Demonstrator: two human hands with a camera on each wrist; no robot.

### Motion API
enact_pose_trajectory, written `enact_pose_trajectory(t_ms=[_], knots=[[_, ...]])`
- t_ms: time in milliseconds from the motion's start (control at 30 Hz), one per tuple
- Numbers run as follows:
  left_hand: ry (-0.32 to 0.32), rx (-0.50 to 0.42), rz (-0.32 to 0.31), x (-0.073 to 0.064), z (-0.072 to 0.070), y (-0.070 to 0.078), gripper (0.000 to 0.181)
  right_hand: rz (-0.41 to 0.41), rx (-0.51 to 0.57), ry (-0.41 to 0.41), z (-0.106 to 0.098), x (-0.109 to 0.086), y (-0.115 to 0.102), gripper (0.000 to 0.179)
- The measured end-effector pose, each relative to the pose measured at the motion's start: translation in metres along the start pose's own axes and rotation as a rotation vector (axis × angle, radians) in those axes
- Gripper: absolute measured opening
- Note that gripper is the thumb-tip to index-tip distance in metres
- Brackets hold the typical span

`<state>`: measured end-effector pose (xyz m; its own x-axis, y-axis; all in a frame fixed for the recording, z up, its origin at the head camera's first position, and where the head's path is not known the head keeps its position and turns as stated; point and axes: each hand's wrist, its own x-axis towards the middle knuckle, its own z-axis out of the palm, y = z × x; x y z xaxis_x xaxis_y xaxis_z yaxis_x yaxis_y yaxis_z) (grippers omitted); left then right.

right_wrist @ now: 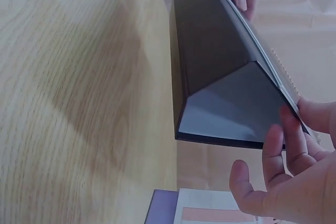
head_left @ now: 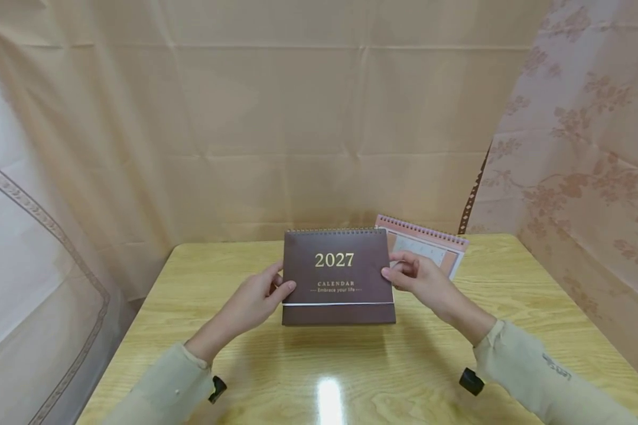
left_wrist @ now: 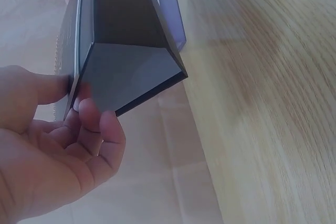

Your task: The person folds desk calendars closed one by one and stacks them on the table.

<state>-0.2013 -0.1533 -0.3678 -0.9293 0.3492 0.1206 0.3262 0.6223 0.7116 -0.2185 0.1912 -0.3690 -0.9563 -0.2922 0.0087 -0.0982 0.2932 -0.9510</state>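
A dark brown 2027 desk calendar (head_left: 337, 274) with gold lettering and a spiral binding along its top faces me, held between both hands. My left hand (head_left: 255, 298) grips its left edge, thumb on the front and fingers behind. At the opposite edge my right hand (head_left: 422, 283) pinches it the same way. The wrist views show its folded stand spread below, with a pale inner face (left_wrist: 126, 72) and a dark base (right_wrist: 215, 40). Behind it to the right, a second desk calendar (head_left: 425, 236), pink with a spiral top, is partly covered by the brown one and my right hand.
The wood-grain table (head_left: 191, 283) extends all around, with a bright light reflection near its front. A beige curtain (head_left: 308, 118) hangs behind the far edge. Patterned cloths flank it, one on the left (head_left: 37, 236) and a floral one on the right (head_left: 590, 177).
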Motion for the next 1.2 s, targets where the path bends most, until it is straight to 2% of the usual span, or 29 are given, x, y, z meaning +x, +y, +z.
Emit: enact_pose_trajectory(t_ms=[133, 367, 633, 833, 933, 1067, 1200], knots=[[-0.004, 0.001, -0.007, 0.001, 0.000, 0.001, 0.050, 0.028, 0.070, -0.014, -0.001, 0.000, 0.002, 0.050], [-0.020, 0.005, 0.005, 0.001, 0.001, 0.000, 0.051, 0.067, 0.132, -0.026, 0.001, 0.000, 0.003, 0.052], [-0.019, 0.003, 0.014, 0.002, 0.001, -0.007, 0.050, 0.102, 0.216, -0.014, 0.006, 0.003, 0.006, 0.055], [0.001, 0.011, 0.028, 0.000, 0.002, -0.012, 0.055, 0.110, 0.275, 0.003, 0.007, 0.004, 0.005, 0.041], [0.006, 0.017, 0.004, -0.002, 0.003, -0.012, 0.065, 0.119, 0.302, 0.001, 0.009, 0.004, 0.005, 0.035], [-0.012, -0.034, -0.013, -0.004, 0.004, -0.013, 0.075, 0.121, 0.326, -0.013, 0.010, 0.003, 0.008, 0.033], [-0.036, -0.145, 0.021, -0.004, 0.005, -0.018, 0.079, 0.115, 0.339, -0.032, 0.009, 0.002, 0.008, 0.033]])
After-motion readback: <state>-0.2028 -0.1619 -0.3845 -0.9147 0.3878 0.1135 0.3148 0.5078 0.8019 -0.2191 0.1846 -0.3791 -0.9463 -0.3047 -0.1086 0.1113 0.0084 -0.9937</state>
